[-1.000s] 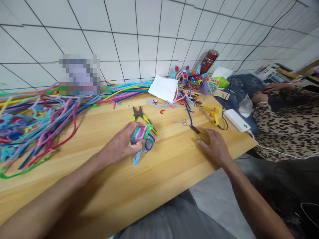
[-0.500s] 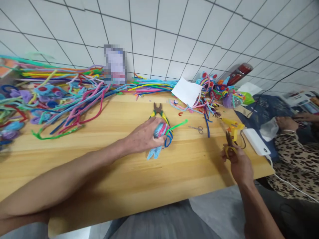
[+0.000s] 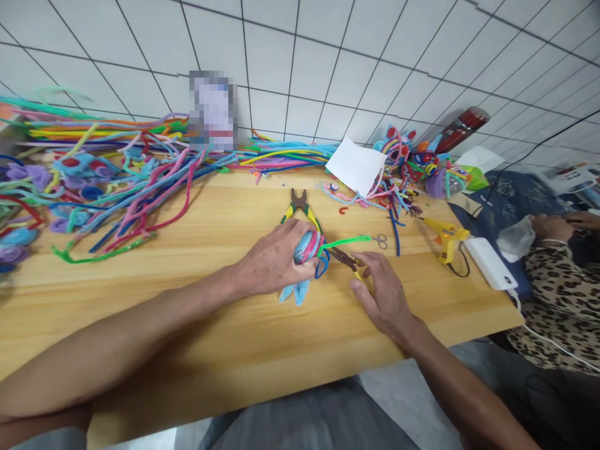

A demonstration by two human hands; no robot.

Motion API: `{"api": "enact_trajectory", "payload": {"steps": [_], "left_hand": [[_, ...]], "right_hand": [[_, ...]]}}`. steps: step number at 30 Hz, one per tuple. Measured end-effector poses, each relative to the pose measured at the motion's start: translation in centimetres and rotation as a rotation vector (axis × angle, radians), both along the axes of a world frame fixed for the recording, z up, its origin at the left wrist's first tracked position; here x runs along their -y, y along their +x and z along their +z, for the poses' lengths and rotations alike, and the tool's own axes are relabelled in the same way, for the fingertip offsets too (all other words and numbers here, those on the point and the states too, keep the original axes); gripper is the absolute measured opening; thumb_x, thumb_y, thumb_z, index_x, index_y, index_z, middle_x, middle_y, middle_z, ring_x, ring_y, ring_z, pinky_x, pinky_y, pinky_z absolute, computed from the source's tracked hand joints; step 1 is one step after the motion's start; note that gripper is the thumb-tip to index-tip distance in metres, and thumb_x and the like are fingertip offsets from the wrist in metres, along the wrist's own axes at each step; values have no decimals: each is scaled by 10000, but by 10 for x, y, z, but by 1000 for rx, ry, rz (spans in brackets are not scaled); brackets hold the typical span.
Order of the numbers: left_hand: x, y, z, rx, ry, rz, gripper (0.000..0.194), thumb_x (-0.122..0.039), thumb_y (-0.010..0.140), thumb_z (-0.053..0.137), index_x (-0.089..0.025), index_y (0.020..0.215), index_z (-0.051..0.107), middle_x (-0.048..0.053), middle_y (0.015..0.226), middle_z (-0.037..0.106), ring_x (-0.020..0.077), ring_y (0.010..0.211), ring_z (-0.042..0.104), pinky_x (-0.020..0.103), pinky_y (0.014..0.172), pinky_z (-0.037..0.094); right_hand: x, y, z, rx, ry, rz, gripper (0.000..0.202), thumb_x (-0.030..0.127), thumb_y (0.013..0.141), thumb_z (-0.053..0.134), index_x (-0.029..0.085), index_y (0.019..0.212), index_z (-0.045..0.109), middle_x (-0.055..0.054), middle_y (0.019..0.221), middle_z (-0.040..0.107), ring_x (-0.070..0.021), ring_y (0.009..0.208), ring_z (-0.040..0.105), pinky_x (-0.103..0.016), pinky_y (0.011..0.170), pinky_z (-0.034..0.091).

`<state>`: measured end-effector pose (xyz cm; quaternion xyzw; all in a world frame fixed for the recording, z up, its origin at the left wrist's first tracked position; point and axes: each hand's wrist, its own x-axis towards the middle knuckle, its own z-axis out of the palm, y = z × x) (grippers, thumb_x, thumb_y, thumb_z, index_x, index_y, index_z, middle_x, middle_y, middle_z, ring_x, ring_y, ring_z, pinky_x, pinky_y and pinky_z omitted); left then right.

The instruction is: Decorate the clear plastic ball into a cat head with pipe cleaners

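Observation:
My left hand is closed round a light-blue and pink pipe-cleaner figure over the middle of the table. Two light-blue legs hang below it, a blue loop shows at its right side, and a green pipe cleaner sticks out to the right. My right hand grips yellow-handled scissors, whose dark blades point left, just under the green pipe cleaner and beside the figure. Behind my left hand lie pliers with yellow-green handles, jaws apart.
Pipe cleaners are heaped at the left. Small scissors, a yellow glue gun and a white power strip lie to the right. White paper lies at the back. Another person's hand is at the far right.
My right hand has moved left with the yellow-handled scissors, from near the glue gun to beside the figure. My left hand keeps its hold. The view has shifted slightly.

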<state>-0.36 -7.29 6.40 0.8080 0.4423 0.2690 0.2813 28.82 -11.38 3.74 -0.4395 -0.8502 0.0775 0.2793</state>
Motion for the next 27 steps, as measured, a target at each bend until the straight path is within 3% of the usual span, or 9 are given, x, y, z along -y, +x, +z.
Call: {"api": "enact_trajectory", "payload": {"steps": [9,19,27], "left_hand": [[3,3,0,-10,42,2,382,-312,905,652,-247,1270,562,106,1302,667,299,1194,667,506,1083,585],[3,0,-1,-10,60,-48,361,-300,918,639,-239,1265,560,110,1271,671,302,1209,653,502,1095,576],[3,0,1,-14,-4,-34,417,-339,916,624,-209,1307,561,136,1300,662,322,1215,648,536,1097,560]], "right_hand": [[-7,-17,2,-15,-11,78,498,266,1065,571,266,1556,497,-161,1363,667,-332,1266,658,-516,968,631],[-14,-33,-4,-35,82,92,545,297,1045,604,239,1569,469,-178,1343,685,-349,1238,680,-535,989,631],[-17,-29,-10,-96,79,97,505,302,1041,585,232,1538,529,-178,1352,727,-341,1253,714,-527,1012,634]]}}
